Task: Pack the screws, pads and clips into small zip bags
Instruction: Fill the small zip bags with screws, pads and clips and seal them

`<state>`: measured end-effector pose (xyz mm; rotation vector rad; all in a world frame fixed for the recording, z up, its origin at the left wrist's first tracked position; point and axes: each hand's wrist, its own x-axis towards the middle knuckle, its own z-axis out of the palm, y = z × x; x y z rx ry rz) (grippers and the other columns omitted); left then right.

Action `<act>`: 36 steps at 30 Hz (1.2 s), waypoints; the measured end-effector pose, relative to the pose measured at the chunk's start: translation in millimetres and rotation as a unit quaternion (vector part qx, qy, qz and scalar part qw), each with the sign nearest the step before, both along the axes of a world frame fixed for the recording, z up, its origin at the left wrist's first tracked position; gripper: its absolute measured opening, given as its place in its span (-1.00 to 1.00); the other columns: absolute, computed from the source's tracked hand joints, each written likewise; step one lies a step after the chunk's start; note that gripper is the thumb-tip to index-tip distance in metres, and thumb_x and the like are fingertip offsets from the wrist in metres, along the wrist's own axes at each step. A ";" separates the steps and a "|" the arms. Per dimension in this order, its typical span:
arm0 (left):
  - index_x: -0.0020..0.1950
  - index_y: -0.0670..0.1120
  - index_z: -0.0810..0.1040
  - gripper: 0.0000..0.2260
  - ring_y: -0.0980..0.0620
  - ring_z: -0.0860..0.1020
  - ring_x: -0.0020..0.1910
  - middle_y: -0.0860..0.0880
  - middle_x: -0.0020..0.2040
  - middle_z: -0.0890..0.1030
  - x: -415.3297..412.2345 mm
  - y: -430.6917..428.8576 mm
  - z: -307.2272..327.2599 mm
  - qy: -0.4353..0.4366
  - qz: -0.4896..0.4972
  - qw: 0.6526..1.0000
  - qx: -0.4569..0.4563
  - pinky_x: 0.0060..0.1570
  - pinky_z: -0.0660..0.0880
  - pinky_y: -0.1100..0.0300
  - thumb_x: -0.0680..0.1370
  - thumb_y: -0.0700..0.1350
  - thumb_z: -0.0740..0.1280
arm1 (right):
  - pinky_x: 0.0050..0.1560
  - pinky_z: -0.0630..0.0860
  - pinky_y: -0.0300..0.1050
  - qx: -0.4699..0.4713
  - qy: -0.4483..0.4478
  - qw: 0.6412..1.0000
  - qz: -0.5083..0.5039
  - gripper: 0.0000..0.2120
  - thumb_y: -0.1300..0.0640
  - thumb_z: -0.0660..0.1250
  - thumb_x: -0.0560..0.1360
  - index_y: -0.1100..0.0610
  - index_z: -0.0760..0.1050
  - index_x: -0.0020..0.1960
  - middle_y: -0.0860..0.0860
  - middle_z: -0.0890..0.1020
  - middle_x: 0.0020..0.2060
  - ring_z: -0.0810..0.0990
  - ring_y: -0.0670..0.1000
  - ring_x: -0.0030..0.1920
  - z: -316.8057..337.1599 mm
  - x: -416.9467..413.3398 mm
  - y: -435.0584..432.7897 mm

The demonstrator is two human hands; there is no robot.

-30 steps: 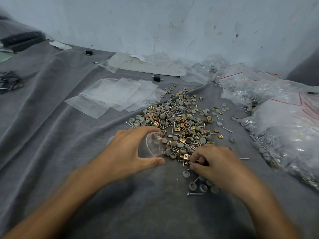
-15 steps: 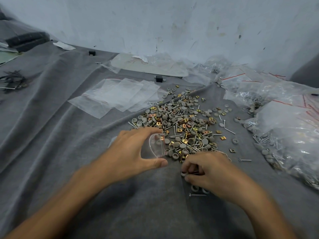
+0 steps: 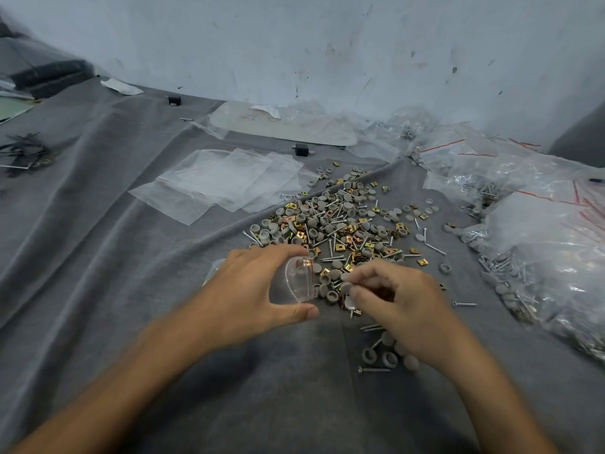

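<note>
A loose heap of silver screws, grey round pads and gold clips [image 3: 343,231] lies on the grey cloth. My left hand [image 3: 258,296] holds a small clear zip bag [image 3: 299,280] with its mouth spread open toward the right, at the heap's near edge. My right hand [image 3: 396,296] is just right of the bag mouth, its fingers pinched on a few small parts, a grey pad and a screw among them. A few pads and a screw [image 3: 383,357] lie separately under my right wrist.
Several empty flat zip bags [image 3: 222,181] lie left of the heap. Filled bags with red zip lines [image 3: 537,237] are piled along the right. A white wall closes the back. Two small black blocks [image 3: 301,149] and dark ties [image 3: 26,152] sit farther off.
My right hand has lifted from the cloth near the separate pads and moved up and left to the bag mouth with parts pinched. My left hand has kept the bag open.
</note>
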<state>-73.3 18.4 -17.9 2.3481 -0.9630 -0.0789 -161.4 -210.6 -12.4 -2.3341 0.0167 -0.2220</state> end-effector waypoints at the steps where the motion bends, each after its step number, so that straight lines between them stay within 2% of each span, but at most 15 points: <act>1: 0.50 0.23 0.30 -0.23 0.28 0.28 0.38 0.24 0.46 0.39 0.7 -0.1 -1.7 -0.006 -0.003 1.000 0.001 0.48 0.23 0.05 0.35 0.48 0.32 | -0.22 0.56 -0.16 0.021 -0.022 1.000 -0.007 -0.90 0.10 0.44 0.55 -0.11 0.62 -0.05 -0.21 0.71 -0.22 0.66 -0.14 -0.21 0.1 1.2 3.2; 3: 0.49 0.23 0.32 -0.26 0.24 0.31 0.42 0.23 0.45 0.41 1.9 -0.7 -5.2 -0.021 -0.007 1.000 0.001 0.47 0.24 0.07 0.38 0.47 0.35 | -0.24 0.51 -0.26 0.072 -0.045 0.996 -0.005 -0.88 0.12 0.44 0.55 -0.10 0.63 -0.05 -0.16 0.71 -0.22 0.66 -0.15 -0.22 -2.2 3.8 12.2; 5: 0.47 0.22 0.33 -0.28 0.25 0.33 0.41 0.25 0.43 0.43 2.7 -1.3 -7.5 -0.030 -0.009 1.000 -0.003 0.45 0.25 0.07 0.38 0.45 0.38 | -0.14 0.55 -0.27 0.108 -0.046 0.993 0.015 -0.85 0.16 0.44 0.55 -0.09 0.66 0.01 -0.17 0.73 -0.17 0.69 -0.16 -0.13 -6.0 6.0 22.6; 7: 0.46 0.22 0.36 -0.30 0.27 0.36 0.37 0.26 0.40 0.46 3.2 -1.8 -8.5 -0.035 -0.013 0.999 -0.010 0.43 0.30 0.02 0.39 0.42 0.41 | -0.04 0.58 -0.22 0.099 -0.048 0.993 0.036 -0.77 0.17 0.43 0.56 -0.09 0.67 0.14 -0.19 0.73 -0.11 0.69 -0.14 -0.05 -9.0 8.1 31.1; 9: 0.45 0.22 0.36 -0.30 0.25 0.39 0.37 0.25 0.38 0.47 3.6 -1.9 -8.1 -0.033 -0.014 0.999 -0.013 0.42 0.33 -0.01 0.38 0.43 0.39 | -0.06 0.55 -0.25 0.096 -0.058 0.993 0.036 -0.69 0.17 0.42 0.57 -0.14 0.63 0.23 -0.18 0.73 -0.12 0.68 -0.13 -0.06 -9.3 9.5 31.0; 12: 0.47 0.21 0.34 -0.25 0.23 0.34 0.41 0.24 0.42 0.44 3.9 -0.5 -6.1 -0.023 -0.005 1.000 -0.008 0.45 0.28 0.05 0.36 0.49 0.34 | -0.14 0.50 -0.29 0.092 -0.044 0.994 0.026 -0.73 0.15 0.43 0.56 -0.18 0.61 0.16 -0.16 0.73 -0.16 0.68 -0.13 -0.11 -5.4 8.8 15.3; 15: 0.49 0.20 0.33 -0.22 0.21 0.31 0.43 0.23 0.45 0.42 3.2 0.5 -3.1 -0.014 -0.003 1.000 -0.008 0.47 0.25 0.07 0.34 0.50 0.31 | -0.12 0.55 -0.15 0.049 -0.029 0.998 0.011 -0.85 0.12 0.45 0.55 -0.13 0.66 0.04 -0.17 0.73 -0.17 0.68 -0.11 -0.13 -3.6 7.8 -2.6; 20: 0.50 0.23 0.29 -0.20 0.28 0.27 0.39 0.26 0.45 0.40 3.5 3.1 -1.1 -0.002 0.003 1.000 -0.006 0.48 0.24 0.06 0.33 0.52 0.29 | -0.31 0.39 -0.35 -0.017 -0.083 0.991 -0.106 -0.89 0.05 0.40 0.57 -0.17 0.64 -0.01 -0.29 0.65 -0.23 0.59 -0.20 -0.23 -2.2 12.0 -24.6; 24: 0.50 0.25 0.29 -0.19 0.38 0.21 0.29 0.28 0.43 0.39 3.5 4.1 -0.8 0.000 0.003 1.000 -0.010 0.44 0.23 0.13 0.31 0.53 0.26 | -0.18 0.49 -0.19 -0.075 -0.049 0.989 -0.116 -0.86 0.04 0.37 0.58 -0.22 0.58 0.01 -0.24 0.64 -0.16 0.58 -0.22 -0.17 -6.2 16.7 -31.7; 26: 0.50 0.23 0.30 -0.19 0.35 0.23 0.33 0.27 0.44 0.40 3.7 4.1 -0.9 -0.004 0.004 1.000 -0.008 0.44 0.24 0.13 0.31 0.53 0.27 | -0.06 0.52 -0.12 -0.092 -0.043 0.988 -0.118 -0.86 0.08 0.37 0.59 -0.14 0.61 0.07 -0.23 0.62 -0.06 0.56 -0.21 -0.08 -8.0 22.2 -34.4; 28: 0.49 0.23 0.30 -0.19 0.33 0.23 0.34 0.27 0.44 0.40 3.5 4.9 -1.3 -0.003 0.007 1.000 -0.007 0.43 0.24 0.14 0.31 0.53 0.27 | 0.03 0.54 -0.04 -0.107 -0.036 0.986 -0.123 -0.87 0.11 0.36 0.59 -0.08 0.63 0.08 -0.22 0.59 -0.06 0.54 -0.20 -0.05 -9.0 28.6 -36.9; 32: 0.49 0.24 0.31 -0.21 0.40 0.20 0.28 0.29 0.43 0.40 5.4 6.7 -1.7 -0.004 0.007 1.000 -0.013 0.37 0.20 0.21 0.32 0.52 0.30 | 0.08 0.53 -0.02 -0.116 -0.030 0.987 -0.112 -0.88 0.11 0.37 0.59 -0.07 0.64 0.07 -0.16 0.59 -0.03 0.57 -0.08 0.01 -13.1 39.9 -40.3; 36: 0.49 0.23 0.32 -0.20 0.41 0.21 0.28 0.29 0.42 0.41 6.1 6.5 0.1 -0.005 0.006 1.000 -0.017 0.40 0.22 0.18 0.31 0.53 0.28 | 0.19 0.52 0.06 -0.127 -0.019 0.984 -0.123 -0.84 0.07 0.29 0.64 -0.07 0.60 0.15 -0.12 0.57 0.12 0.53 -0.01 0.18 -16.5 53.0 -47.4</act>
